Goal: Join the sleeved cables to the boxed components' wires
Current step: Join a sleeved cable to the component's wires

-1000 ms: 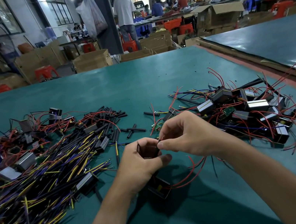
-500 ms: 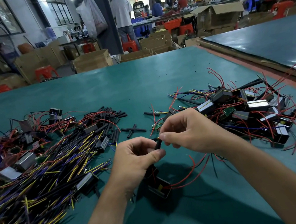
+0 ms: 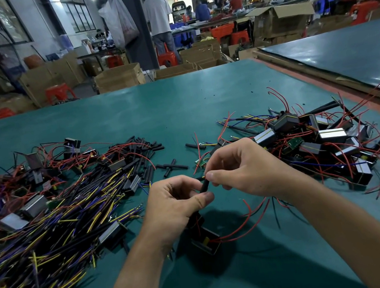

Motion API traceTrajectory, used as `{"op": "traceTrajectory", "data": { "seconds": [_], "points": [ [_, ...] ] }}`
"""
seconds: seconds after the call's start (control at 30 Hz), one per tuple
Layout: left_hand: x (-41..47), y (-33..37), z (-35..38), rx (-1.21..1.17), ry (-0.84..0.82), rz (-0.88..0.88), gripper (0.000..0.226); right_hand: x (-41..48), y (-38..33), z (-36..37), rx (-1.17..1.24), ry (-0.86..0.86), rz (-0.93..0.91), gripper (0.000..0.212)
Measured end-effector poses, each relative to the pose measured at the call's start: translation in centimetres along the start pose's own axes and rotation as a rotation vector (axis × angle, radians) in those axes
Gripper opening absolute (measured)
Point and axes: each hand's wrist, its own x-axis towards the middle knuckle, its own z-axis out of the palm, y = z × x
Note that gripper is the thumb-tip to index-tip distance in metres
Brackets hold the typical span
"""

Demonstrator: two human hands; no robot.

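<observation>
Low in the frame's centre, one boxed component lies on the green table, its red wires looping right. Just above it, the left hand pinches one black sleeved cable between thumb and fingers, and the right hand pinches its upper end. Two heaps flank the hands: a heap of sleeved cables at left and a heap of boxed components at right. Farther off, a second dark table sits at upper right, with cardboard boxes and one standing person along the top.

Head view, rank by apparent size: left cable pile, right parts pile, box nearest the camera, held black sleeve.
1. left cable pile: largest. It runs off frame and reaches nearer the camera, so it is partly inflated.
2. right parts pile
3. nearest box
4. black sleeve: smallest, only partly visible.
</observation>
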Motion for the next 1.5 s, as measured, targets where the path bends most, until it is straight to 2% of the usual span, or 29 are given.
{"op": "traceTrajectory", "data": {
  "seconds": [0.43,0.63,0.83,0.93,1.07,1.17,1.23,1.33,1.5],
  "points": [
    [0.1,-0.1,0.1,-0.013,0.014,-0.013,0.018,0.2,-0.1,0.1,0.040,0.037,0.029,0.011],
    [0.0,-0.1,0.3,-0.010,0.007,-0.050,0.018,0.3,-0.1,0.1,0.066,0.111,0.050,0.019],
    [0.0,-0.2,0.4,-0.020,0.015,-0.064,0.017,0.3,-0.1,0.2,0.045,0.139,0.039,0.016],
    [-0.2,0.1,0.5,-0.017,0.016,-0.039,0.023,0.3,-0.1,0.0,0.071,0.154,0.037,0.018],
    [0.1,0.3,-0.2,0.124,0.105,0.043,0.049,0.5,0.1,-0.8,0.116,0.215,0.034,0.019],
    [0.5,0.0,-1.6,0.213,0.298,0.046,0.044,0.6,0.4,-1.1,0.153,0.218,0.078,0.020],
    [1.2,-0.5,-3.4,0.393,0.398,-0.008,0.036,0.7,0.4,-1.0,0.164,0.222,0.093,0.022],
    [3.1,-1.3,-5.5,0.711,0.374,-0.151,0.026,0.8,0.7,-0.7,0.156,0.230,0.076,0.022],
    [5.9,-2.0,-4.5,0.946,0.333,-0.145,0.022,0.8,1.0,-0.3,0.150,0.208,0.058,0.019]
  ]
}}
